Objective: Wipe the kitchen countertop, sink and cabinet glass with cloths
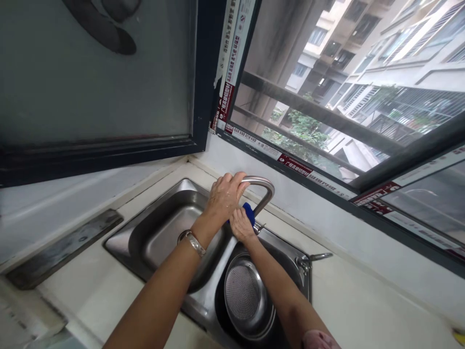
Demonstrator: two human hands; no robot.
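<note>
"So, sink (214,286) below the fingers. Faucet (271,190)?"
"Stiff, prob. slippery; L hand (225,194) fingers curl round spout end, good hold."
"R hand (241,224)?"
"Fingers together against blue cloth (249,212), just behind them. Soft, light; bunch it. Tips hidden, can't tell if pinching."

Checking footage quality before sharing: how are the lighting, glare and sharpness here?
Head view: buildings outside are bright and pale, while the pane at left is dull grey; head view: the faucet and sink carry soft highlights; head view: the left hand and right hand are distinct in outline.
</note>
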